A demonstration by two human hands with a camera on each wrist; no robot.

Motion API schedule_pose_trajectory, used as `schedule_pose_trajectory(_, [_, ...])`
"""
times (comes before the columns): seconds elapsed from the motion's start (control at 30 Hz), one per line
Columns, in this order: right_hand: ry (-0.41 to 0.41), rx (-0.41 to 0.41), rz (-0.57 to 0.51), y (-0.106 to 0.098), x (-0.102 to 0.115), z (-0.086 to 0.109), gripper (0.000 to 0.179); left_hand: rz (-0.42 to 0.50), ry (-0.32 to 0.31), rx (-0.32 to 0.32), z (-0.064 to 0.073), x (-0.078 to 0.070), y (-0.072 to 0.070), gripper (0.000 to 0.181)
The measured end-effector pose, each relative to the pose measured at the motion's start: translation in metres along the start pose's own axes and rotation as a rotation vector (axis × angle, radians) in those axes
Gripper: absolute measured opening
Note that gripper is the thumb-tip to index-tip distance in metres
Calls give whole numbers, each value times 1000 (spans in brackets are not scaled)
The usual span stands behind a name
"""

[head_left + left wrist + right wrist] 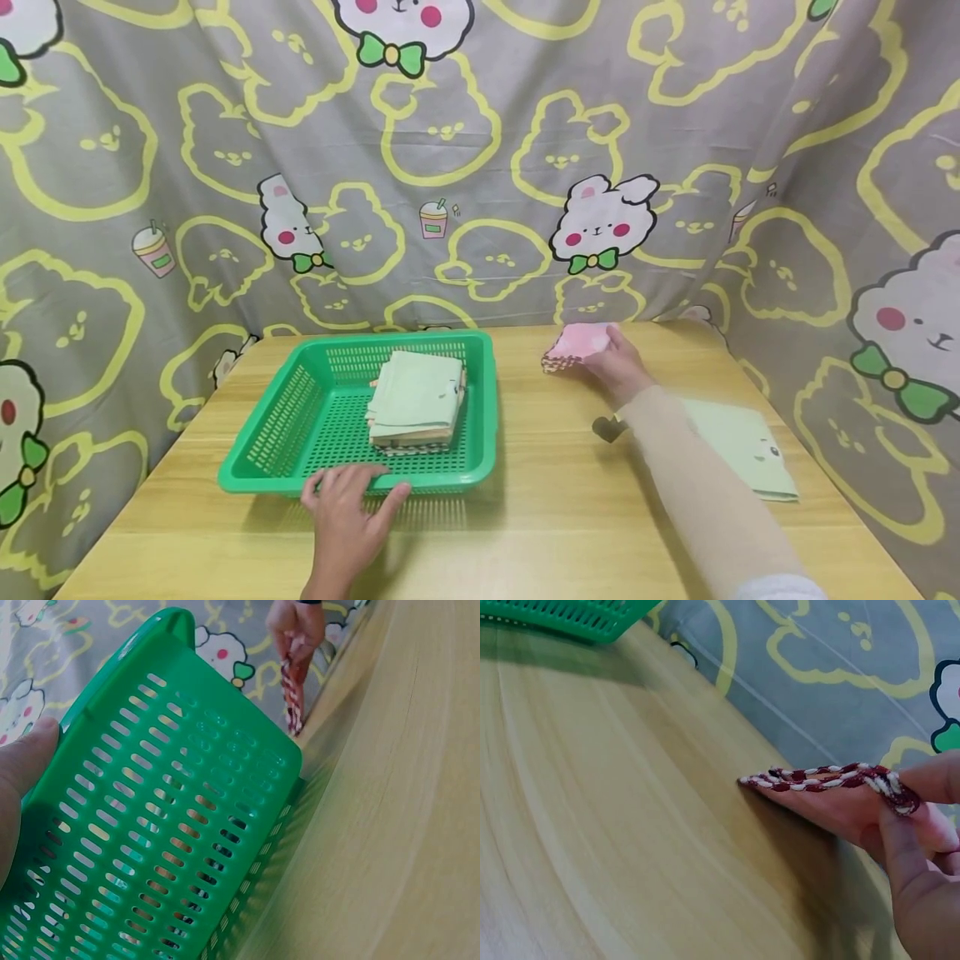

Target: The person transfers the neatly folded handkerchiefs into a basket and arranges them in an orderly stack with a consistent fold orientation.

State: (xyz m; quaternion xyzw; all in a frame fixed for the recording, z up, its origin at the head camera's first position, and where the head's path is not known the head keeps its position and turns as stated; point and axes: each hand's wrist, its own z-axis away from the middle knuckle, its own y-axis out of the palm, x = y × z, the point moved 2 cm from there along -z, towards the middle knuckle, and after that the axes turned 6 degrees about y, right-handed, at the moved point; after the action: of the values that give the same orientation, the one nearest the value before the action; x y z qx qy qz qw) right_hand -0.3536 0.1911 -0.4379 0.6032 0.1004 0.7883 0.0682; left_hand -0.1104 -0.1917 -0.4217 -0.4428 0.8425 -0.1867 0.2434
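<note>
My left hand point(347, 517) grips the near rim of a green plastic basket point(258, 482), its fingers over the edge; in the left wrist view the thumb point(34, 750) lies along the rim. Inside the basket, toward its right side, sits a stack of folded cloths point(416, 392) with a pale green one on top. Toward the back of the table my right hand point(621, 367) pinches a folded pink cloth point(577, 342) between thumb and fingers. Dark red and white stitching point(817, 780) runs along the cloth's edge, which is held just over or against the tabletop.
A folded pale green cloth point(742, 450) lies on the right of the wooden table point(540, 517), partly behind my right forearm. A small dark heart-shaped piece point(606, 429) shows beside the right wrist. Grey patterned curtains point(480, 108) enclose the back and sides.
</note>
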Motion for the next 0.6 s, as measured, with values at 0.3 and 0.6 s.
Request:
schedule_pose_trajectory(0.3, [-26,46,-95,11,17,13,104,-12,-17,20,2,1,-1,49])
schedule_pose_trajectory(0.6, [-77,68,-138,19,26,14,105,-11,-15,15,0,-1,-2,48])
